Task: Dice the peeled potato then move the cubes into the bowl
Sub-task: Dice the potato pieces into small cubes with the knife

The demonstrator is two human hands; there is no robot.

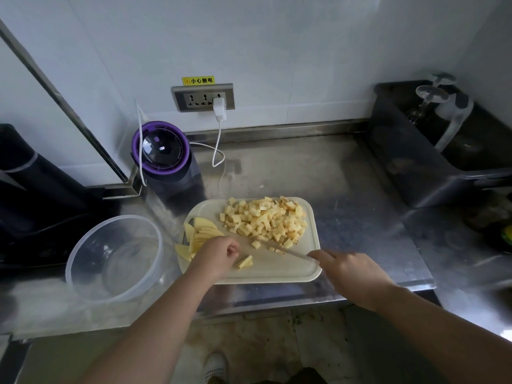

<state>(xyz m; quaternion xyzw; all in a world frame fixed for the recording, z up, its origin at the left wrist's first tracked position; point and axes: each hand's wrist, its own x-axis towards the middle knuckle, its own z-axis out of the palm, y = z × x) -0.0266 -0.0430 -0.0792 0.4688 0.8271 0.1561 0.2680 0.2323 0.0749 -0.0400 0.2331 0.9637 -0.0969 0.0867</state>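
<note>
Pale-yellow stock, on a white cutting board (279, 273) set on the steel counter (346, 184).

- Potato cubes (266, 221): one loose heap on the board's far right half.
- Potato slices (203, 234): uncut and fanned at the board's left edge. Their long axes run away from the person, and a few overhang toward the bowl.
- Offcut (245, 262): a small wedge lying just right of the left hand.
- Left hand (217, 252): its fingers are curled tight at the near end of the slices. Whether they pin a piece beneath cannot be told.
- Right hand (352, 270): wrapped round the handle of the knife (279, 249), forefinger laid forward. The blade runs up-left across the board, with its tip at the near rim of the heap.
- Bowl (83, 253): clear plastic, just left of the board, with no cubes in it. The left hand is the nearer.
- Dark tub (410, 167): far right, holding upturned glassware.

Judgement: dicing is well advanced but unfinished. The slices lie left of the blade, so the knife must cross toward the left hand's knuckles, with risk to them. Transfer has not begun.
</note>
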